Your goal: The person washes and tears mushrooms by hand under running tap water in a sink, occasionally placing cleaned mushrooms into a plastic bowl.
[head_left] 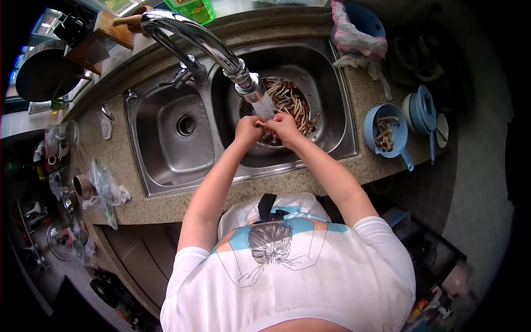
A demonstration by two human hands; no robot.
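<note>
Water runs from the chrome faucet (251, 88) over the right sink basin (334, 99). Just below the stream, my left hand (249, 130) is closed with its fingers pinched on a small brownish mushroom piece (259, 124). Beside it, my right hand (283, 127) is closed too, its fingertips close to the same piece; what they grip is too small to make out. Under and behind both hands, a round metal bowl holds many thin-stemmed mushrooms (293, 102) in the basin. Part of the bowl is hidden by my hands and the faucet.
A light blue pan (402, 133) with several mushrooms stands on the counter (365, 160) at the right, near another blue-handled pan (425, 108). The left basin (171, 155) has a drain. Plastic bags (105, 185) lie at the left; a blue bucket (368, 22) stands behind.
</note>
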